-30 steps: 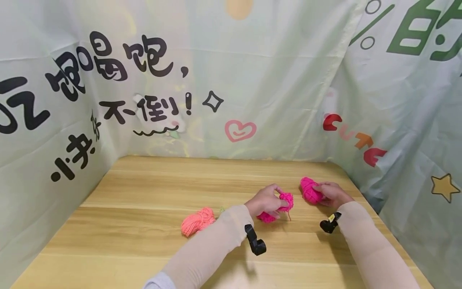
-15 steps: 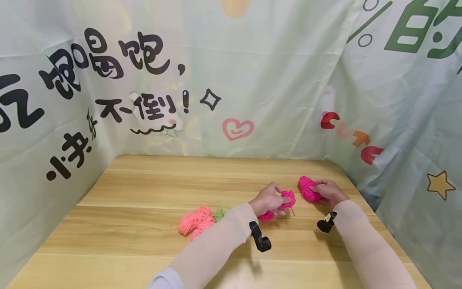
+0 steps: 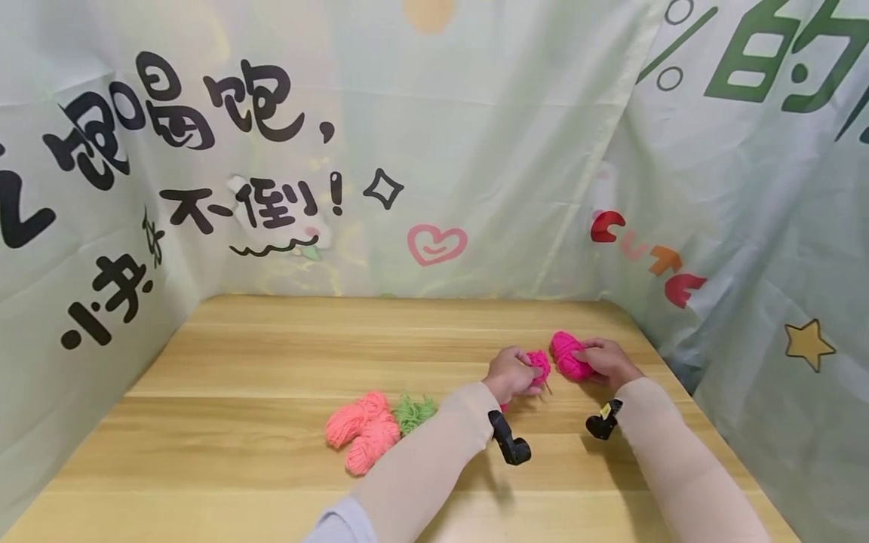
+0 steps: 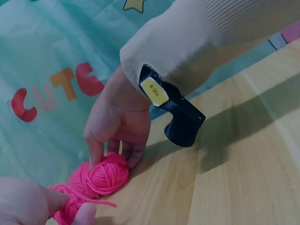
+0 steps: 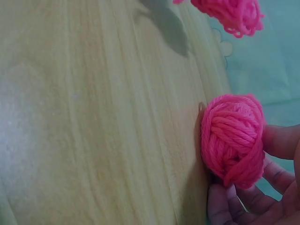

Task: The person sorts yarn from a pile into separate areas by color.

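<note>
My left hand [image 3: 511, 374] pinches a bright pink yarn skein [image 3: 539, 366] between thumb and fingers, with a loose strand trailing from it. The left wrist view shows that pinched skein [image 4: 70, 206] at the lower left corner. My right hand [image 3: 609, 362] grips a second pink yarn ball [image 3: 569, 357], thumb on one side and fingers underneath. In the right wrist view this ball [image 5: 234, 140] is oval and neatly wound. The two pink yarns are close together, side by side. A bit of pink also peeks out below my left hand, mostly hidden.
Coral yarn skeins [image 3: 370, 430] lie to the left of my left forearm. Beside them sits green yarn [image 3: 414, 413], partly behind the sleeve. The wooden table [image 3: 224, 422] ends at printed cloth [image 3: 516, 151] at the back and sides.
My left hand has shifted right with its pink skein, closer to the right hand's ball. More of the coral and green yarn shows beside the left sleeve. The head view has turned slightly right.
</note>
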Motion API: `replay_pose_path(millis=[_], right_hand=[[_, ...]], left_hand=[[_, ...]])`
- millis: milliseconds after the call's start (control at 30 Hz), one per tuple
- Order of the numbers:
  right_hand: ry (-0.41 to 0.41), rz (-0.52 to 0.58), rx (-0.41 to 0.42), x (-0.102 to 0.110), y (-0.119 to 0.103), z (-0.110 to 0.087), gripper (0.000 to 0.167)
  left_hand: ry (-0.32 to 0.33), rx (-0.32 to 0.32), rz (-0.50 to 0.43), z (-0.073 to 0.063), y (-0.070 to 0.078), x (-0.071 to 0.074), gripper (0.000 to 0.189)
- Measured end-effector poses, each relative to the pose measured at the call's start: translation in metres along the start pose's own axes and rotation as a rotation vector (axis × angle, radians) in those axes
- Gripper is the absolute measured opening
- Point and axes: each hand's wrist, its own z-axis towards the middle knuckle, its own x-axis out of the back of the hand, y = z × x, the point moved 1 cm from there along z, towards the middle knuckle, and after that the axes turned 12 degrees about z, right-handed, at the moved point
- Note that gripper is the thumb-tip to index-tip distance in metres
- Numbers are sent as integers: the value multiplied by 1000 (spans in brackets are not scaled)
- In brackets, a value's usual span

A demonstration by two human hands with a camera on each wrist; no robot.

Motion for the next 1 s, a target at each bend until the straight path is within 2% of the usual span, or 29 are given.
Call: replay_pose_path(millis=[200,333,467,567,667,767,833,1000], right_hand=[[5,7,-3,-2,0,0,44],[-8,7,7,-4,-1,0,44],[-6,-4,20,-5,-3,0,45],[0,-18,21,-3,-3,-1,45],[5,-36,17,-3,-3,-1,45],[3,-35,11,-4,-2,0,45],[-3,-17,8,-5,-2,0,45],[-33,-3,4,-2,-7,-3,47]], left_hand=[[115,-3,44,14,-4,-10,23],[123,7,80,19,-6,-13,17],[34,11,23,23,-4,-14,9],[-49,21,-70,23,-1,-16,13],[-140,21,-162,23,-1,-19,6],[-215,21,-215,24,-3,-17,7],[-225,24,-204,26,-4,-15,10],[-186,17,-126,29,-5,-4,30]])
